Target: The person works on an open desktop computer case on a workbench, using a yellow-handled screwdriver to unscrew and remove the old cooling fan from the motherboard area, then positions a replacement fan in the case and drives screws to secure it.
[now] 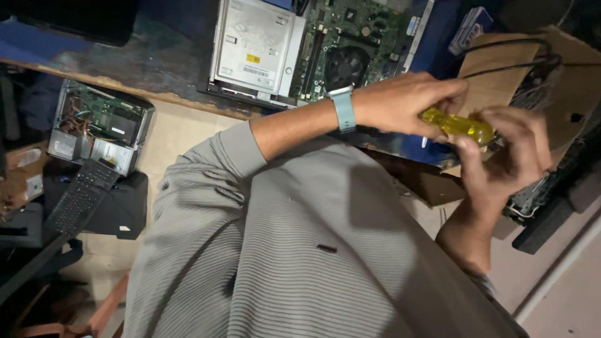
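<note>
Dim workshop clutter fills the frame: an opened computer case (pixel 313 50) lies on the counter (pixel 125 75) at top centre. Right of centre, both hands meet on a translucent yellow screwdriver handle (pixel 460 125), its long axis running left to right. The left hand (pixel 407 103) closes over its left end; the right hand (pixel 510 150) wraps fingers (pixel 466 153) round the right end.

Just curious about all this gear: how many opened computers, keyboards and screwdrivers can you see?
Opened computers: 2 (on the table, on the floor)
Keyboards: 1
Yellow-handled screwdrivers: 1, held in both hands
Total: 4
</note>
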Available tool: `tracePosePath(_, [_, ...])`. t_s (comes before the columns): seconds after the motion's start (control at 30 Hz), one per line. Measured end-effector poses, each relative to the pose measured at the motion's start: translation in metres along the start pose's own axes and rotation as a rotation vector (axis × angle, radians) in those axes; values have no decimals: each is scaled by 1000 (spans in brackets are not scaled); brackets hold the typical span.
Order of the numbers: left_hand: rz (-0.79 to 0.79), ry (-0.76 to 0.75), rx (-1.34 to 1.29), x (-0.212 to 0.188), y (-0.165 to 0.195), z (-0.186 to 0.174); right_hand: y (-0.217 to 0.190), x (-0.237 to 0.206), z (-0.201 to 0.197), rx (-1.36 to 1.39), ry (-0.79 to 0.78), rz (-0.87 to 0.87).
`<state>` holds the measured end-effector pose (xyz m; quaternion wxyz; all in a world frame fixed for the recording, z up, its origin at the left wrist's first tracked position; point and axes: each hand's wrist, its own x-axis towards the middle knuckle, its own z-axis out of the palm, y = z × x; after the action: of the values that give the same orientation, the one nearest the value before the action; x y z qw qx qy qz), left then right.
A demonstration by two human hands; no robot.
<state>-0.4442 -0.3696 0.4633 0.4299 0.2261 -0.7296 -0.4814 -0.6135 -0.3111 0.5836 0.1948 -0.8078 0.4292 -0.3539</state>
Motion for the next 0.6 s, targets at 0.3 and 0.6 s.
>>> tracePosePath(0.3, [218,160,99,-14,-4,-11,16,-6,8,-42,18,77])
tracePosePath(0.6, [-49,24,-6,-18,-1,-14,7,-10,5,70,-76,87])
